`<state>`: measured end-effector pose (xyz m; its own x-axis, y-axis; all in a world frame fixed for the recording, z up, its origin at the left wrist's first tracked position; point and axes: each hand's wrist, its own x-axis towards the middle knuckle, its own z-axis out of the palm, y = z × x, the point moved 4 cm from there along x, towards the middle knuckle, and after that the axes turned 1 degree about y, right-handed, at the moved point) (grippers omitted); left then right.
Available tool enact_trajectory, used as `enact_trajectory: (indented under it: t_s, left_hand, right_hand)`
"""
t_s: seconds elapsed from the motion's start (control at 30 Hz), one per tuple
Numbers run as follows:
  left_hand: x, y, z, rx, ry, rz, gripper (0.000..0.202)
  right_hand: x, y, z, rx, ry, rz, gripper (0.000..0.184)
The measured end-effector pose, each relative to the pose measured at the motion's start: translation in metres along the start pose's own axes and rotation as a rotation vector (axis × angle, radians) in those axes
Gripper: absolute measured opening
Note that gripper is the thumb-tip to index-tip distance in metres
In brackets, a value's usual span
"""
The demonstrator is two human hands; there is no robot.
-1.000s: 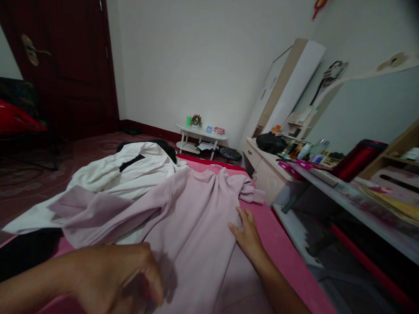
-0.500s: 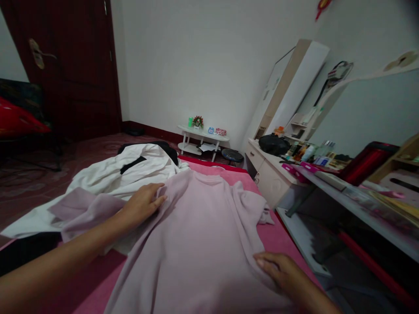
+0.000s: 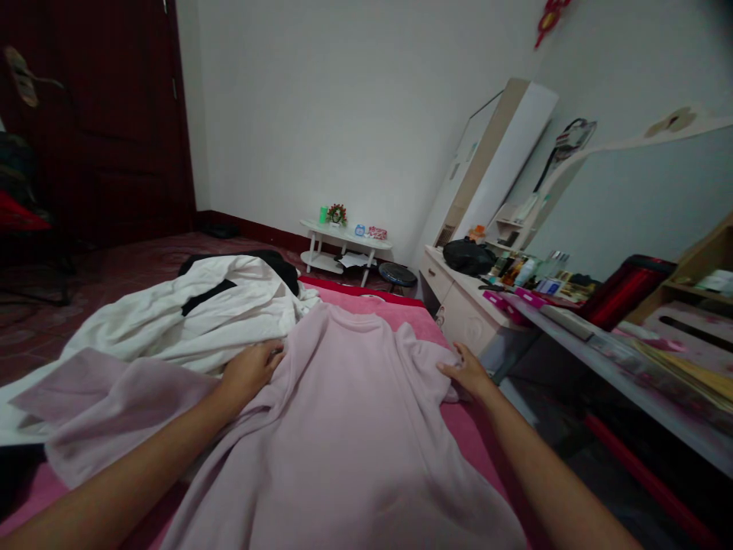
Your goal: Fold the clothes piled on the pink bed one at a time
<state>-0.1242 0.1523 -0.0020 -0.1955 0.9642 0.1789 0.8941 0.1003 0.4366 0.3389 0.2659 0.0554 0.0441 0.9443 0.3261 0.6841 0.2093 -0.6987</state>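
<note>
A pale pink long-sleeved top (image 3: 349, 412) lies spread on the bed with its neckline at the far end. On its left edge, near the shoulder, my left hand (image 3: 252, 373) has its fingers closed on the fabric. One of its sleeves (image 3: 131, 393) stretches out to the left, passing behind my left forearm. My right hand (image 3: 470, 372) is at the folded right sleeve, thumb and fingers apart and touching the cloth. White clothing (image 3: 188, 321) is heaped to the left of the top, with black fabric showing in and behind it.
Pink bedding (image 3: 395, 304) shows beyond the top. To the right stand a desk (image 3: 578, 359) with boxes on it and a dresser (image 3: 466, 309) crowded with bottles. A small white table (image 3: 343, 237) and a round stool (image 3: 398, 273) are by the far wall.
My right hand has left the top's lower right side and moved up to the right sleeve. My left hand stays at the left shoulder edge. The view has shifted slightly right.
</note>
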Motion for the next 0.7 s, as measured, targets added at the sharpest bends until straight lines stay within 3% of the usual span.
enact_trajectory:
  t_s: [0.1, 0.2, 0.27, 0.33, 0.4, 0.47, 0.53, 0.63, 0.67, 0.7]
  left_hand:
    - [-0.004, 0.006, -0.001, 0.016, -0.005, 0.071, 0.035]
    - [-0.007, 0.014, -0.004, 0.004, 0.03, 0.146, 0.034]
    - [-0.01, 0.018, -0.006, -0.001, 0.043, 0.167, 0.036]
    - [-0.013, 0.02, -0.006, 0.002, 0.037, 0.166, 0.04]
    - [-0.015, 0.021, -0.006, 0.0, 0.029, 0.153, 0.044]
    - [-0.015, 0.02, -0.004, -0.022, 0.015, 0.125, 0.045]
    - [-0.014, 0.017, -0.001, -0.083, -0.015, 0.103, 0.045]
    - [-0.014, 0.016, 0.0, -0.207, -0.048, 0.115, 0.048]
    - [-0.016, 0.019, -0.002, -0.232, -0.037, 0.148, 0.049]
    - [-0.02, 0.026, -0.005, -0.236, -0.016, 0.203, 0.05]
  right_hand:
    - [-0.007, 0.007, 0.032, 0.185, -0.163, 0.102, 0.063]
    - [-0.018, -0.017, 0.036, -0.031, -0.167, 0.016, 0.055]
    - [-0.023, -0.043, 0.016, -0.329, -0.023, -0.126, 0.046]
    - [-0.029, -0.073, -0.014, -0.548, 0.2, -0.306, 0.04]
    - [-0.042, -0.096, -0.045, -0.612, 0.416, -0.452, 0.037]
    - [-0.063, -0.112, -0.064, -0.588, 0.464, -0.539, 0.035]
    - [-0.089, -0.122, -0.062, -0.561, 0.223, -0.574, 0.033]
    - [-0.138, -0.129, -0.03, -0.566, -0.491, -0.463, 0.027]
    - [-0.153, -0.133, -0.021, -0.556, -0.657, -0.4, 0.024]
    - [-0.164, -0.139, -0.014, -0.531, -0.733, -0.353, 0.021]
